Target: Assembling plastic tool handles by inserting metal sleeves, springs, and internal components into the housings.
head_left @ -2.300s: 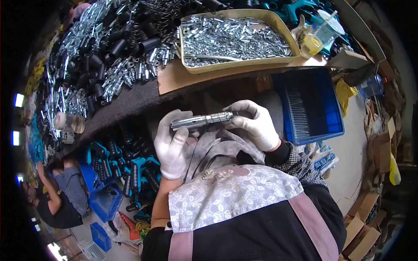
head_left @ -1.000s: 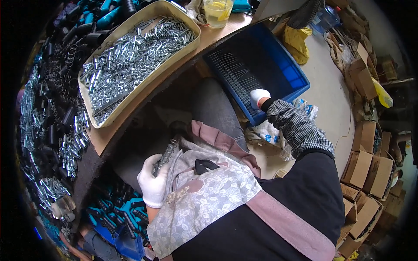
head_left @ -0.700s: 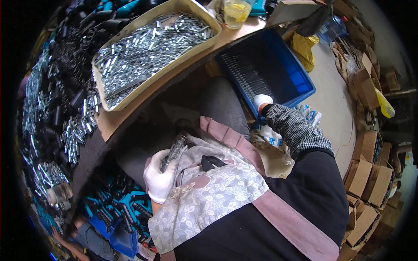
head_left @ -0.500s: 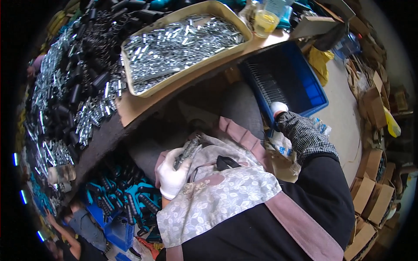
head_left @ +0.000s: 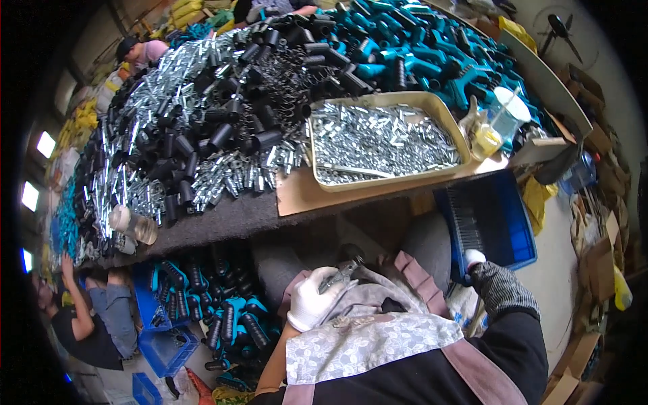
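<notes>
My left hand (head_left: 312, 301), in a white glove, is closed around small grey metal parts (head_left: 343, 275) above my lap; their exact kind is hard to make out. A floral apron (head_left: 371, 341) lies just below it. My right hand (head_left: 474, 258), also gloved in white with a checked sleeve above it, is at the near left side of a deep blue bin (head_left: 530, 229). Thin metal rods (head_left: 466, 219) lie in a row along the bin's left side, close to that hand. Its fingers are hidden from view.
On the workbench stands a cream tray (head_left: 381, 182) full of small metal pieces. Piles of black tubes (head_left: 219, 135), springs and teal handles (head_left: 412, 64) cover the bench. Teal-and-black tools (head_left: 233, 324) lie below at left, near another person (head_left: 88, 324). Cardboard boxes (head_left: 594, 256) line the right.
The view has tilted up and swung left, showing more of the bench. My left hand still holds the metal parts; my right hand stays at the blue bin.
</notes>
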Demonstrator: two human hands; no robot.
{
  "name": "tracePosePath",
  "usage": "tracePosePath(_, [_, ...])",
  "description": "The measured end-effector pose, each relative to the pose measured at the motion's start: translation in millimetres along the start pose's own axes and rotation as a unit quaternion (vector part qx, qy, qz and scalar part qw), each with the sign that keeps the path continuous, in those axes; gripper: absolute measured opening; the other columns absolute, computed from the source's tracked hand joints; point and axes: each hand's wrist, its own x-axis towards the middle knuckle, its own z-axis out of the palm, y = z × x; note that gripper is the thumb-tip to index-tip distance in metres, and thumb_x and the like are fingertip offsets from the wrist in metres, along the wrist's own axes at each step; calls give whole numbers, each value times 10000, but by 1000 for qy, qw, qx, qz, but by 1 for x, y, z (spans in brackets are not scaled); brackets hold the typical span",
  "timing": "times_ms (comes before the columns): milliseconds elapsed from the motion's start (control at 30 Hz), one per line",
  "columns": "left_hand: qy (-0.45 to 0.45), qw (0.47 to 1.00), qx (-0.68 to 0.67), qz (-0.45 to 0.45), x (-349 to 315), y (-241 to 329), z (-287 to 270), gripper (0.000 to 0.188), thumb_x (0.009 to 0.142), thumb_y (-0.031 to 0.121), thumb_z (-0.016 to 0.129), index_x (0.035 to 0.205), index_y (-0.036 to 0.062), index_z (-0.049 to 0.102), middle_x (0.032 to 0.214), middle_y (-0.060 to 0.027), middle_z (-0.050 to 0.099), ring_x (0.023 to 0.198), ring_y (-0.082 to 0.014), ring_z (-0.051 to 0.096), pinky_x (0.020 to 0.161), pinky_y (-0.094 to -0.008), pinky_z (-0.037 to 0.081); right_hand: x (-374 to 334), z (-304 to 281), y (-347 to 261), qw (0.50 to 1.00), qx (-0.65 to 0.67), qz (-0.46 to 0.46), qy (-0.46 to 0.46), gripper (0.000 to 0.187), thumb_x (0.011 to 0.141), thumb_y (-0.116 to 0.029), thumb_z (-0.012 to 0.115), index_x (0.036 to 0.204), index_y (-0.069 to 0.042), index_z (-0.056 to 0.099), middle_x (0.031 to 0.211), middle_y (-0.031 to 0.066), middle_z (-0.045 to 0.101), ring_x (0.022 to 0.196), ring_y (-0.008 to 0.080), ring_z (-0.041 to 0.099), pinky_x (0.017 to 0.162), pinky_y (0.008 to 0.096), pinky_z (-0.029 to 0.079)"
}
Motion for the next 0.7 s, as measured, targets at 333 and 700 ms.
tracePosePath(333, [-6, 996, 78, 31, 3, 12, 6, 302, 811, 149, 799, 1075, 42, 701, 883, -147, 737, 742, -238, 734, 672, -316, 571, 10, -49, -130, 932, -56, 295, -204, 325, 887, -405, 604, 924, -132, 777, 937, 104, 747, 900, 297, 714, 768, 398, 549])
tracePosePath(700, [7, 999, 42, -34, -7, 1, -2, 277, 788, 158, 808, 1022, 35, 725, 879, -166, 726, 804, -281, 716, 739, -350, 564, 9, -207, -230, 969, -126, 65, 202, 119, 732, -127, 656, 805, -33, 662, 816, 239, 684, 795, 438, 666, 712, 512, 539])
